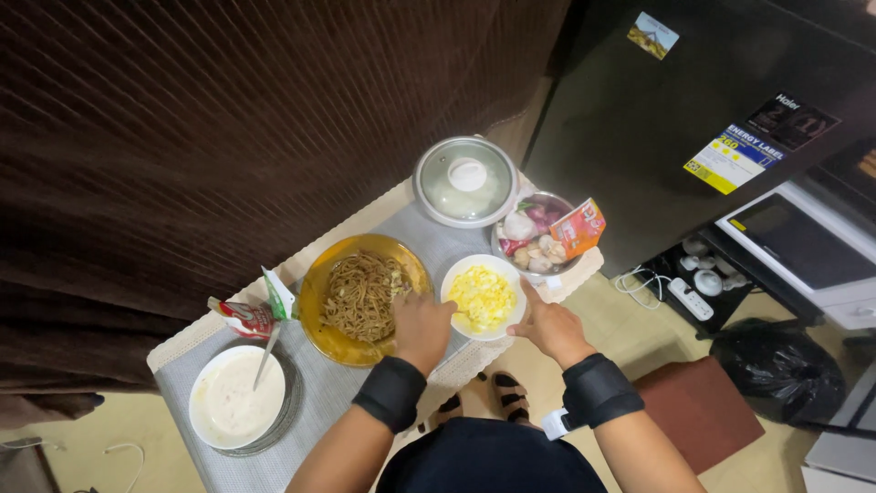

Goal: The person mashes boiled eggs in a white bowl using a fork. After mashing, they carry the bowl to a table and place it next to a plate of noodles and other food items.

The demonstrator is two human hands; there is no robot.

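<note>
Reaching forward from the bottom edge, both forearms wear black wrist bands, and their elbows are cut off by the frame. Between them a dark lap and sandalled feet show on the floor below the worktop [319, 415], which carries a grey mat.

The left hand [422, 327] lies back-up at the near rim of the amber bowl of brown noodles [363, 294]. Its fingers curl downward toward the gap between that bowl and the white bowl of yellow scrambled egg [484, 297]; whether they grip anything cannot be told, since the knuckles hide the tips. The right hand [550, 327] rests against the right rim of the egg bowl, its thumb along the edge and the other fingers tucked under or behind the rim, so the hold looks like a light grip on the bowl, though the fingertips are out of sight.

At the near left a white bowl of pale creamy liquid [235, 399] sits on a metal plate, with a spoon handle [268, 356] leaning out of it. Just beyond lie a red-and-white sachet [245, 318] and an opened green-and-white pouch [279, 294].

Farther back, a metal bowl [538, 233] holds onions, garlic and an orange packet [578, 226]. Behind it stands a pot with a glass lid [465, 181]. A dark curtain fills the left background and a black fridge the right.
</note>
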